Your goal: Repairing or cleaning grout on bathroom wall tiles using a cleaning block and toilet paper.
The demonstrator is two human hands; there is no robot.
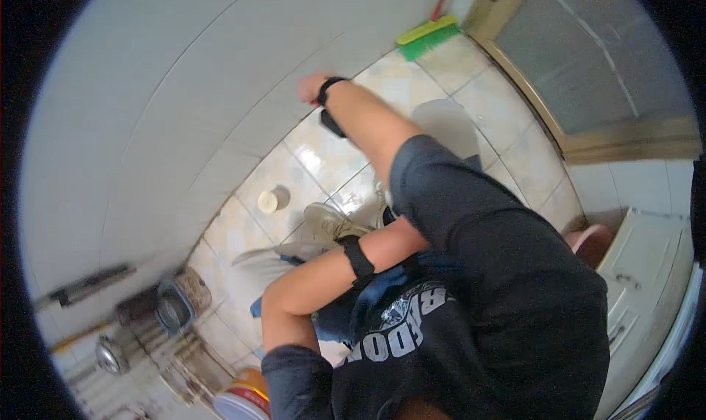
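Container (pixel 174 311), blue-grey, sat near the white wall (pixel 169 126). A pale cylinder (pixel 268 202) rested on the tiled floor (pixel 301 159). The blurred right hand (pixel 313 89) showed against the wall; whether its fingers were spread or pinching, I could not tell. A dark object (pixel 332 124) was near it. The left hand (pixel 403 238) was partly behind the right sleeve (pixel 423 171), its fingers likewise impossible to tell. Farther right, a green-bristled broom (pixel 429 38) touched the floor.

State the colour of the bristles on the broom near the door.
The bristles are green, seen best in the head view.
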